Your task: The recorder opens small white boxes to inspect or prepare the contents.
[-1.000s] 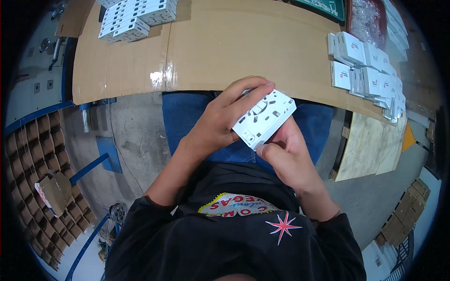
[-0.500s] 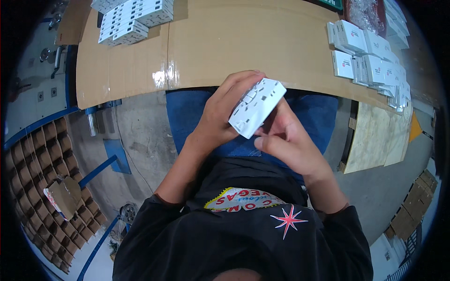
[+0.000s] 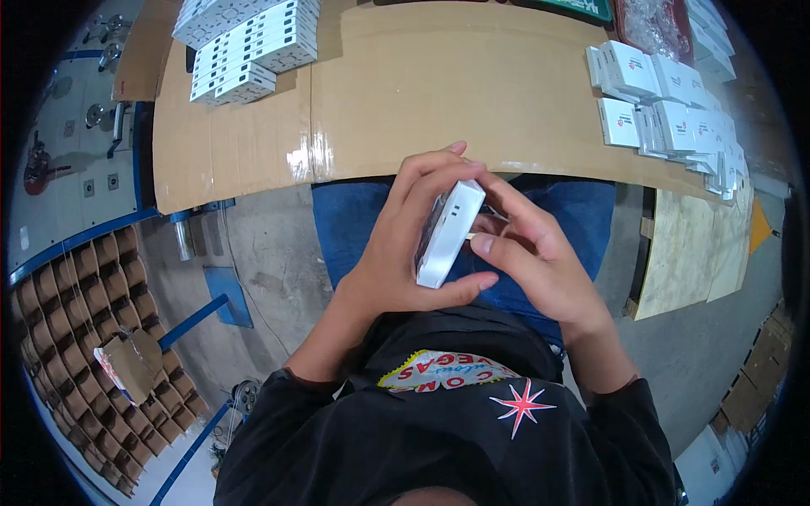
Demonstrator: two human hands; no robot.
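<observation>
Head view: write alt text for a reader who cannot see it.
Seen from above, a seated person's left hand grips a small white box edge-on over their lap while the right hand touches its side. Ahead is a cardboard-covered table with stacked white trays at far left and small white boxes at right.
</observation>
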